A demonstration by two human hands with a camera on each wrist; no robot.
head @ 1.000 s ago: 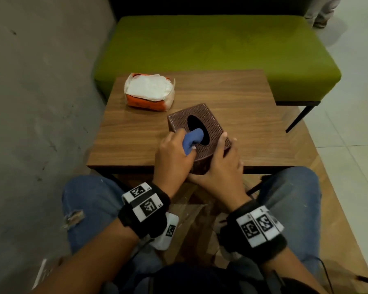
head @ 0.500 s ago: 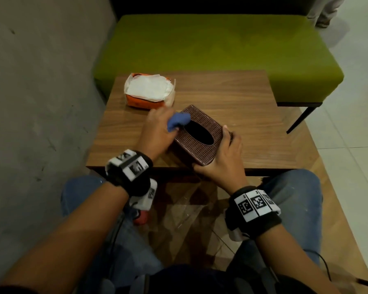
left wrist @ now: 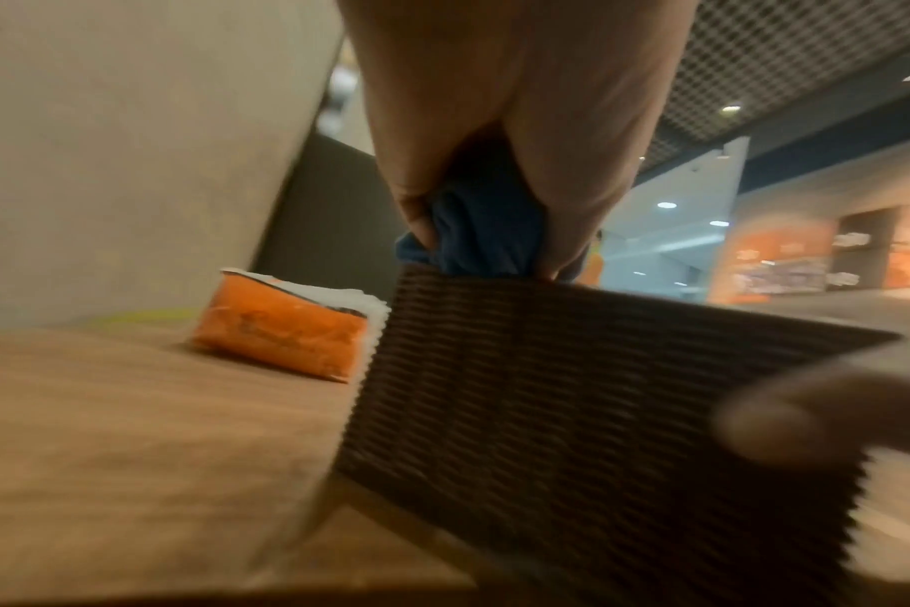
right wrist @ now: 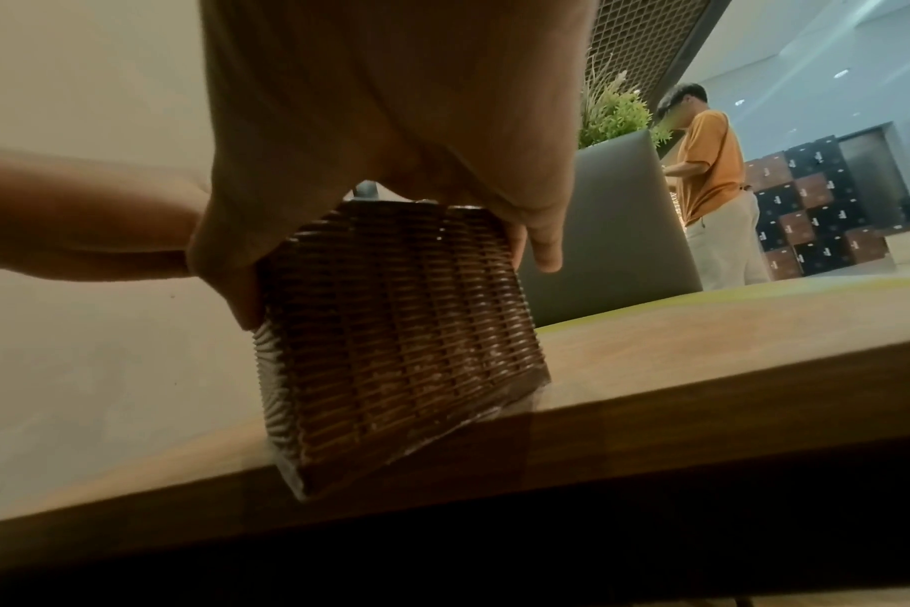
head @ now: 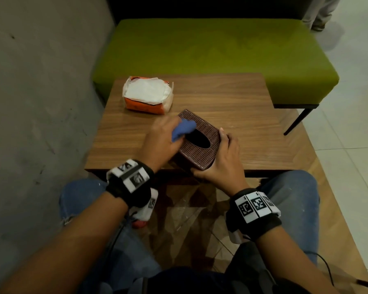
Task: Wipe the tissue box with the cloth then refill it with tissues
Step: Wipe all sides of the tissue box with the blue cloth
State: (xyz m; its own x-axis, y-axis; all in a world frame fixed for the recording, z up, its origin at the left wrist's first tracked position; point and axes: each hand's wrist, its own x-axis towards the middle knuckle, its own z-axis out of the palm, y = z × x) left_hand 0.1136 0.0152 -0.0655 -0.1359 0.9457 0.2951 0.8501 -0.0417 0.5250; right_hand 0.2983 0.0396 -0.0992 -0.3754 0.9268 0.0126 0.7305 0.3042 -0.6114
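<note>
While the right hand (head: 222, 164) grips the tilted brown tissue box (head: 202, 145) at the table's (head: 232, 98) near edge, its dark oval opening faces up; the left hand (head: 159, 141) clutches a blue cloth (head: 182, 128) against its top. Beyond it, the orange pack (head: 148, 98) holds white tissues.

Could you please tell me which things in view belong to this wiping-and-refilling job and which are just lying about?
Part of the job:
- tissue box, steadied by the right hand
- blue cloth, held by the left hand
- orange tissue pack

Just there:
- green bench
- wooden table
</note>
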